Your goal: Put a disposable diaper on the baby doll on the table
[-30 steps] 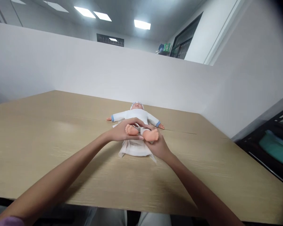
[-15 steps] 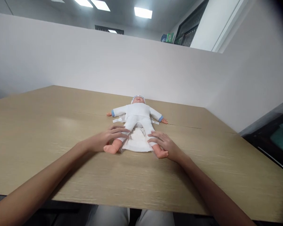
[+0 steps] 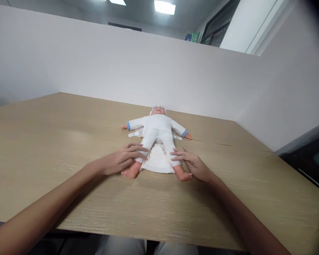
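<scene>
A baby doll [image 3: 158, 124] in a white suit with blue cuffs lies on its back, arms spread and bare feet toward me. Beneath its hips an unfolded white diaper [image 3: 157, 163] shows between the legs, its tape tabs [image 3: 133, 134] sticking out at both sides of the waist. My left hand [image 3: 123, 158] rests with fingers stretched over the doll's leg on the left. On the other side, my right hand [image 3: 192, 164] lies at the right leg, fingers spread and their tips on the trouser leg. Neither hand is closed around anything.
The wooden table [image 3: 69, 141] has a thin seam running across it. A white partition [image 3: 108, 63] rises along its far edge, and a dark object with a screen [image 3: 317, 159] stands at the right. My knees are below the front edge.
The view has tilted slightly downward. My hands stay at the doll's legs; the right fingers have spread a little and shifted on the leg.
</scene>
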Available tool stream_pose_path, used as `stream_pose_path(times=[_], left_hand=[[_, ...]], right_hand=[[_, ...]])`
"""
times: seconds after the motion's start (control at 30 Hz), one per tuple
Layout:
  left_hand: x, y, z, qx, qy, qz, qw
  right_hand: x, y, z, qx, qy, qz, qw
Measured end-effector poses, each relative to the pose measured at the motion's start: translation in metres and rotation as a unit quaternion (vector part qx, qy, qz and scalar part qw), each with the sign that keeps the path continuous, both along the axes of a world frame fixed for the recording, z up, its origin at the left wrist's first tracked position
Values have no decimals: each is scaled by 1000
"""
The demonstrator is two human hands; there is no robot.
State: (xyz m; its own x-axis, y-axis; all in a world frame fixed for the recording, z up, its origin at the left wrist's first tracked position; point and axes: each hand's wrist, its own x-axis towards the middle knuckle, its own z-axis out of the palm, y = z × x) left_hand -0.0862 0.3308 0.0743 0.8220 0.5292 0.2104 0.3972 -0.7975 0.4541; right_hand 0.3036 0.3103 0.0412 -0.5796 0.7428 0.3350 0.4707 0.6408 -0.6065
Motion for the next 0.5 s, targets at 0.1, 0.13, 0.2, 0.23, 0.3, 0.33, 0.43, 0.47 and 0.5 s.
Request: stream_pose_path(times=[0.1, 0.13, 0.2, 0.23, 0.3, 0.33, 0.43, 0.47, 0.5], left_hand=[[15, -14, 8, 6, 10, 56, 998], [21, -18, 9, 16, 18, 75, 997], [32, -25, 9, 46, 34, 108, 992], [37, -28, 7, 66, 42, 123, 989], [44, -29, 1, 108, 58, 145, 982], [47, -29, -2, 127, 67, 152, 978], [51, -26, -2, 161, 81, 162, 970], [51, -24, 0, 160, 75, 161, 971], [51, -22, 5, 151, 64, 160, 973]], right_hand=[[-7, -7, 9, -40, 31, -16, 999], [-12, -12, 13, -36, 24, -27, 999], [-23, -25, 18, -5, -16, -53, 998], [-29, -31, 19, 22, -45, -64, 997], [-41, -42, 17, 87, -107, -85, 987], [-46, -45, 14, 117, -131, -98, 980], [-57, -48, 7, 163, -164, -138, 963], [-59, -46, 7, 160, -160, -147, 963], [-59, -43, 9, 150, -149, -153, 965]])
